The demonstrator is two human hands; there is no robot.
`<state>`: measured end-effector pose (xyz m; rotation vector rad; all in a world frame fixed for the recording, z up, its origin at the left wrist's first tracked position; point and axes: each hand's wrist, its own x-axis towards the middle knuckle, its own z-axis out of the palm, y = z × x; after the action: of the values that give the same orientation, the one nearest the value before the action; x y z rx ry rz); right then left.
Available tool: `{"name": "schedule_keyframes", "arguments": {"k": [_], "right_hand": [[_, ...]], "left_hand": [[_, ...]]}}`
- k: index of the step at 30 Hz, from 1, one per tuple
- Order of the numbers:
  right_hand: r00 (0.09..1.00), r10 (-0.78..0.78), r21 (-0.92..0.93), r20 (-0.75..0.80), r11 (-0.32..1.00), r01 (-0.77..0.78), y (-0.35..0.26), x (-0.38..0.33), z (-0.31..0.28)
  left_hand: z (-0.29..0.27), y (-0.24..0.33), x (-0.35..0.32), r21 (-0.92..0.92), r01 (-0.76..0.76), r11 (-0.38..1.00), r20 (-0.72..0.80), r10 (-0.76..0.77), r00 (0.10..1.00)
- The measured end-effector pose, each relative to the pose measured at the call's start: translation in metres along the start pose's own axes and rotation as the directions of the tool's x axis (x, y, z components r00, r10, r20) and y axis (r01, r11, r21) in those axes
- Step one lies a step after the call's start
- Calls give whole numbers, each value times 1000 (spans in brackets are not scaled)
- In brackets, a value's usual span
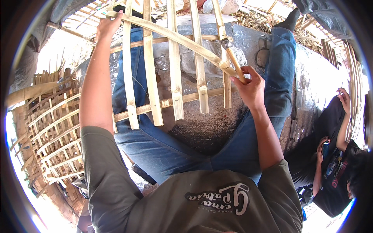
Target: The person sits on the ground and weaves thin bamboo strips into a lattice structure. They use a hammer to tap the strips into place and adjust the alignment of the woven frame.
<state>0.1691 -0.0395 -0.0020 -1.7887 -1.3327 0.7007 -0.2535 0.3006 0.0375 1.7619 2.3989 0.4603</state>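
Note:
A frame of several upright bamboo slats (176, 77) lies across my lap, joined by a lower crosspiece (166, 103) and an upper one. Over the slats a flat bamboo strip (176, 37) runs diagonally from upper left to lower right. My left hand (110, 26) is closed on the strip's far left end. My right hand (250, 86) grips the wooden handle of a small hammer (234, 59), its metal head pointing away from me over the rightmost slat. The strip's lower end reaches my right fingers; whether they pinch it too, I cannot tell.
Blue-jeaned legs spread either side of the frame, on a dark, shiny sheet (194, 134). Woven bamboo panels (58, 136) lean at the left. Another person (334, 171) sits at the lower right, a small object in one hand. Bamboo strips (352, 77) stand at the far right.

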Motion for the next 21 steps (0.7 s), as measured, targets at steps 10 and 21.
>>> {"name": "schedule_keyframes", "arguments": {"k": [10, 21], "right_hand": [[993, -114, -40, 17, 993, 115, 9, 1, 1], [1000, -24, -84, -5, 996, 24, 6, 1, 0]], "left_hand": [[-7, 9, -12, 162, -21, 987, -123, 41, 992], [3, 140, -186, 101, -812, 575, 165, 795, 583]]}}
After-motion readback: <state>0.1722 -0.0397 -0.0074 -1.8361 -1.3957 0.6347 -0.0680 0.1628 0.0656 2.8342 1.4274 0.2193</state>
